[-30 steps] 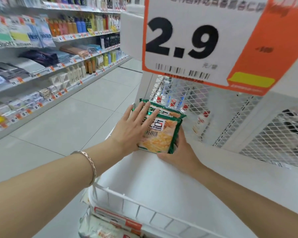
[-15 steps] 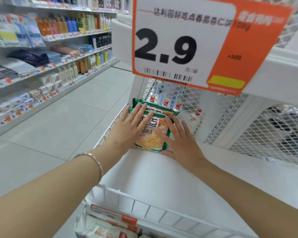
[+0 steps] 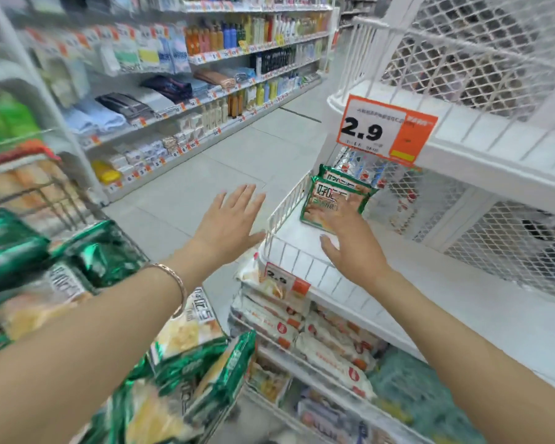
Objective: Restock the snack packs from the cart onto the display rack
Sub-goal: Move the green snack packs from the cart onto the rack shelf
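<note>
Two snack packs (image 3: 337, 195) stand in the far left corner of the rack (image 3: 302, 261), long axis upright, tops leaning back. Right hand (image 3: 353, 245), fingers straight, presses the front one. Left hand (image 3: 229, 219) is spread wide and empty, just left of the rack.

"2.9" on orange price sign (image 3: 386, 133), rack's upper shelf edge (image 3: 494, 155)

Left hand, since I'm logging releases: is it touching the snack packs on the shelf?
Apart. The head view shows the left hand spread open outside the wire rail, with the rail between it and the snack packs.

Shop: stocked shelves (image 3: 237, 59), price sign (image 3: 386, 131).
</note>
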Tool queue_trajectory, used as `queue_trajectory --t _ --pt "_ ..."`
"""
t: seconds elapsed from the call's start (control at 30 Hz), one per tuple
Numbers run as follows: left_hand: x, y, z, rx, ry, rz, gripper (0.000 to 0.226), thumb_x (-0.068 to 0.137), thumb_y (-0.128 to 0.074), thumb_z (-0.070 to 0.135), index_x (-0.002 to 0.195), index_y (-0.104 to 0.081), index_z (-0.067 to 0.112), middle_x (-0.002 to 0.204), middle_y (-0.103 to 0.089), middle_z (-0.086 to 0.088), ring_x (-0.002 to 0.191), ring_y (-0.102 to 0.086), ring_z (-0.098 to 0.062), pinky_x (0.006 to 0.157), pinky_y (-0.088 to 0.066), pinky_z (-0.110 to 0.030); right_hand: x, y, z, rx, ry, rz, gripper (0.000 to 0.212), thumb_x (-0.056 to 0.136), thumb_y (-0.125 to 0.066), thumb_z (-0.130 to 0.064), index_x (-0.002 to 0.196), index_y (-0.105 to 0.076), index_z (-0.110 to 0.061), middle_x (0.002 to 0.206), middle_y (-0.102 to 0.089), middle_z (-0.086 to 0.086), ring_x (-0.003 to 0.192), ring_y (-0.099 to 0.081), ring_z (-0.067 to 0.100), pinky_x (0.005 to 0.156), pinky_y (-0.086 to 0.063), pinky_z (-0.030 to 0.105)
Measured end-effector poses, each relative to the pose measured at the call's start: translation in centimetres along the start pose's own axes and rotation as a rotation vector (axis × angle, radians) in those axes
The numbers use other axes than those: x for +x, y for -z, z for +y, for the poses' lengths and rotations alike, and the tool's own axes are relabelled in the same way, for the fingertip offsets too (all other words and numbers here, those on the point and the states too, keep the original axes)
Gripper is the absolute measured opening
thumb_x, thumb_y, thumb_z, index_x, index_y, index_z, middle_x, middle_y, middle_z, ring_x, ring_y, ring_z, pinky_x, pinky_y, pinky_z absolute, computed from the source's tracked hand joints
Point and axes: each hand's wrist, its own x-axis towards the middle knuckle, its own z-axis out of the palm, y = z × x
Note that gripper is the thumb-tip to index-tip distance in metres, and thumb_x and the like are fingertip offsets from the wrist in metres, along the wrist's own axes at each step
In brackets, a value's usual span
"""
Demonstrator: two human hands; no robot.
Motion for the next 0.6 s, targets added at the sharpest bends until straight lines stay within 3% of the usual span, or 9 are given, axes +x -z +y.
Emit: queue_trajectory --t 0.2,0.37,0.47,0.53,0.6 --pt "-14.8 0.3 -5.1 -0.093 0.258 -0.138 0.077 0.101 -0.039 0.056 0.159 -0.010 0.015 0.167 0.000 -0.010 0.154 -0.001 -0.024 0.123 -0.008 -0.046 -4.0 -4.0 -11.4 0.126 0.108 -0.147 0.036 0.092 -0.062 -0.019 0.125 -0.066 -0.006 0.154 -0.039 0.022 0.137 -0.045 0.041 0.108 -0.042 0.053" --pt "-23.5 0.5 -7.3 -0.218 0.528 -0.227 0.076 0.100 -0.041 0.056 0.159 -0.011 0.018 0.167 0.000 -0.009 0.154 -0.004 -0.028 0.123 -0.010 -0.051 -6.0 -6.4 -16.9 0.069 0.232 -0.467 0.042 0.096 -0.056 -0.025 0.137 -0.058 -0.014 0.159 -0.035 0.010 0.141 -0.040 0.029 0.116 -0.032 0.043" --pt "-27.0 0.0 -7.5 -0.272 0.628 -0.212 0.072 0.100 -0.045 0.053 0.157 -0.019 0.018 0.165 -0.014 -0.011 0.152 -0.014 -0.029 0.123 -0.015 -0.050 -6.9 -6.8 -18.0 -0.014 0.291 -0.682 0.044 0.089 -0.057 -0.032 0.128 -0.062 -0.012 0.138 -0.055 0.010 0.126 -0.052 0.026 0.111 -0.040 0.046" --pt "-28.6 -0.6 -7.1 -0.268 0.681 -0.198 0.071 0.098 -0.046 0.053 0.154 -0.025 0.016 0.160 -0.027 -0.013 0.147 -0.028 -0.031 0.119 -0.026 -0.053 -7.9 -7.5 -17.8 -0.055 0.122 -0.644 0.063 0.088 -0.056 -0.055 0.130 -0.057 -0.009 0.131 -0.056 0.013 0.122 -0.054 0.029 0.103 -0.047 0.047" --pt "-29.4 -1.0 -6.1 -0.296 0.739 -0.207 0.069 0.098 -0.046 0.052 0.153 -0.027 0.014 0.159 -0.030 -0.012 0.144 -0.033 -0.032 0.118 -0.029 -0.054 -8.9 -8.6 -17.2 0.042 -0.234 -0.696 0.096 0.085 -0.053 -0.073 0.149 -0.034 -0.004 0.151 -0.041 0.019 0.130 -0.050 0.035 0.107 -0.045 0.049"
